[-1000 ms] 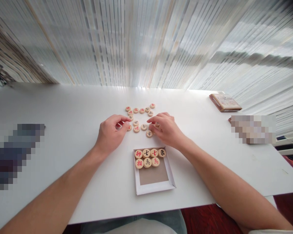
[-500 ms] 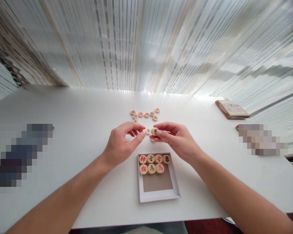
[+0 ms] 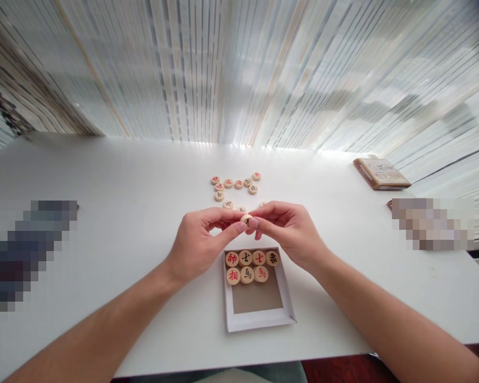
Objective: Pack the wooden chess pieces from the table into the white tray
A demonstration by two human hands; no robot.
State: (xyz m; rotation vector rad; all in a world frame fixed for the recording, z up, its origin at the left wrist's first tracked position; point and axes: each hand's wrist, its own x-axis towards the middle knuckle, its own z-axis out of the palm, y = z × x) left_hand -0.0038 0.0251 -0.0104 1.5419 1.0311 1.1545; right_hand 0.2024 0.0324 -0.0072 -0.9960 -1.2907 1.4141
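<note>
Between the fingertips of my left hand (image 3: pixel 207 236) and my right hand (image 3: pixel 285 229) is one round wooden piece with a black character (image 3: pixel 246 220). Both hands pinch it, just above the far edge of a shallow white box (image 3: pixel 259 321). Inside the box, several pieces with red or black characters, such as the red-marked piece (image 3: pixel 233 276), lie in two rows. Beyond my hands, more pieces lie on the table, among them a red-marked piece (image 3: pixel 256 176) and a black-marked piece (image 3: pixel 219 196). My fingers partly cover the nearest of these.
The white table (image 3: pixel 143 181) reaches back to a striped curtain (image 3: pixel 199 69). A flat brown-edged box (image 3: pixel 382 173) sits at the back right. Blurred-out items lie at the left (image 3: pixel 32 255) and right (image 3: pixel 431 223).
My left hand has moved right and closed on the piece that my right hand alone held before. The two hands now meet. The view has shifted slightly.
</note>
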